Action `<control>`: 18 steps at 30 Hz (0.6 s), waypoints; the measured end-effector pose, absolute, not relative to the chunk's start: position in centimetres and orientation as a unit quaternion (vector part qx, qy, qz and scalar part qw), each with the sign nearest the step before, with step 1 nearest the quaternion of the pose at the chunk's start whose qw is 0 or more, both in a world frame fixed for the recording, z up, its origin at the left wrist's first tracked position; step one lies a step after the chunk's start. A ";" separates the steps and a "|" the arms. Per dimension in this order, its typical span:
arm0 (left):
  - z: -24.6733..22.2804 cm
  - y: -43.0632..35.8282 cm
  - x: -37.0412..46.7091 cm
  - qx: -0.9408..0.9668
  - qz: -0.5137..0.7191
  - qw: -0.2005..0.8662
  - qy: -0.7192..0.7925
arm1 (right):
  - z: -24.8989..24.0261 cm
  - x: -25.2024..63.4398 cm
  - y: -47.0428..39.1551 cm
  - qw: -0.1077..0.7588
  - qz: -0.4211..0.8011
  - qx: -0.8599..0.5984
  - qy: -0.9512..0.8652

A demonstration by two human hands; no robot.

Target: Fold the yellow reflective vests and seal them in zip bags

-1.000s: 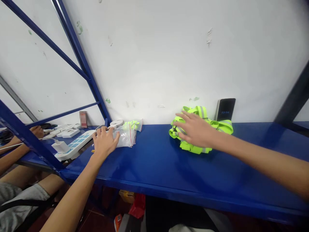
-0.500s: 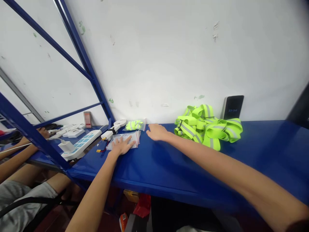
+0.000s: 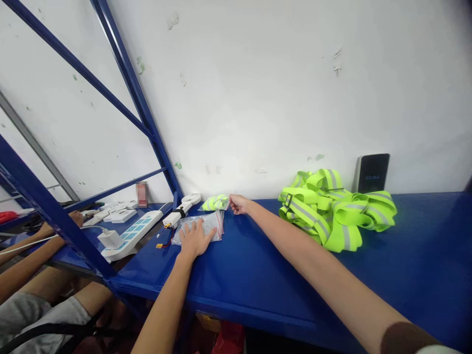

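My left hand lies with spread fingers on a stack of clear zip bags with red-striped edges. Behind it is a filled clear bag holding a folded yellow-green reflective strap. At that bag's right edge, my right hand has its fingers pinched together on the plastic; the fingertips show only small. To the right of my right forearm, a loose heap of yellow-green reflective straps with grey stripes and black buckles lies on the blue table.
A phone leans against the wall behind the straps. Left of the bags are a white handheld fan, a small wired connector and a power strip. A blue metal frame post divides off another person's arms.
My right hand has closed its fingers at the edge of the filled bag, whose right end looks slightly raised. My left hand stays on the zip bags. The view has shifted a little.
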State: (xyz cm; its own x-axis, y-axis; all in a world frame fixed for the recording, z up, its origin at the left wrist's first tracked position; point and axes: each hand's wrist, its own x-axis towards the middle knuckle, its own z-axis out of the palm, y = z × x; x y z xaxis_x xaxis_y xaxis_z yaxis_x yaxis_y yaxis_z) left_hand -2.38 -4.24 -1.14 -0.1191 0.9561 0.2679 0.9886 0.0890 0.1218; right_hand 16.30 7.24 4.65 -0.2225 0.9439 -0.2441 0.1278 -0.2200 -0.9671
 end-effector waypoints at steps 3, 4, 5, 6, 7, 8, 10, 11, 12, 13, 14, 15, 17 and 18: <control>-0.8 -4.5 -1.7 -0.664 -0.128 0.116 -0.728 | 5.2 18.9 5.5 0.386 0.606 -0.471 -0.512; -0.6 -4.5 -1.5 -0.669 -0.123 0.142 -0.719 | 5.4 20.0 4.4 0.401 0.608 -0.454 -0.514; -0.3 -4.6 -1.4 -0.674 -0.122 0.166 -0.710 | 5.5 21.3 3.0 0.415 0.609 -0.437 -0.516; 0.0 -4.6 -1.3 -0.678 -0.128 0.184 -0.701 | 5.6 22.6 1.5 0.429 0.608 -0.421 -0.519; 0.3 -4.7 -1.3 -0.679 -0.144 0.192 -0.693 | 5.6 24.0 -0.2 0.442 0.606 -0.410 -0.519; 0.6 -4.7 -1.2 -0.679 -0.171 0.197 -0.686 | 5.5 25.4 -2.0 0.455 0.602 -0.402 -0.518; 1.4 -5.0 -0.6 -0.688 -0.247 0.191 -0.655 | 5.0 28.2 -5.4 0.475 0.606 -0.373 -0.517; 1.8 -5.3 0.0 -0.699 -0.299 0.179 -0.624 | 4.5 29.5 -6.9 0.478 0.607 -0.360 -0.523; 2.3 -5.7 1.0 -0.709 -0.360 0.160 -0.585 | 3.9 30.7 -8.1 0.477 0.605 -0.356 -0.529; 2.7 -6.3 2.4 -0.725 -0.419 0.130 -0.532 | 3.3 31.7 -9.1 0.477 0.600 -0.354 -0.536; 3.0 -6.9 4.1 -0.721 -0.489 0.101 -0.480 | 2.6 32.6 -9.7 0.477 0.593 -0.350 -0.547; 3.3 -7.7 6.0 -0.715 -0.541 0.073 -0.436 | 1.9 33.3 -10.0 0.476 0.583 -0.340 -0.564; 3.8 -9.0 10.1 -0.771 -0.531 -0.017 -0.352 | 0.8 34.3 -10.0 0.489 0.530 -0.326 -0.611; 3.9 -9.5 12.0 -0.790 -0.522 -0.047 -0.319 | 0.4 34.6 -9.9 0.493 0.502 -0.324 -0.632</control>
State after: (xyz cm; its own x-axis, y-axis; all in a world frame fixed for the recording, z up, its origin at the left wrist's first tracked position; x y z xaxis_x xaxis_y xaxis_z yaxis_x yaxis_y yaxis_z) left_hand 12.01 -9.47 3.92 0.2520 0.5531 0.7941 0.4550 -0.7919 0.4072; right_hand 34.60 -9.87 0.43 -0.3042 0.9048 0.2981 -0.0855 0.2858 -0.9545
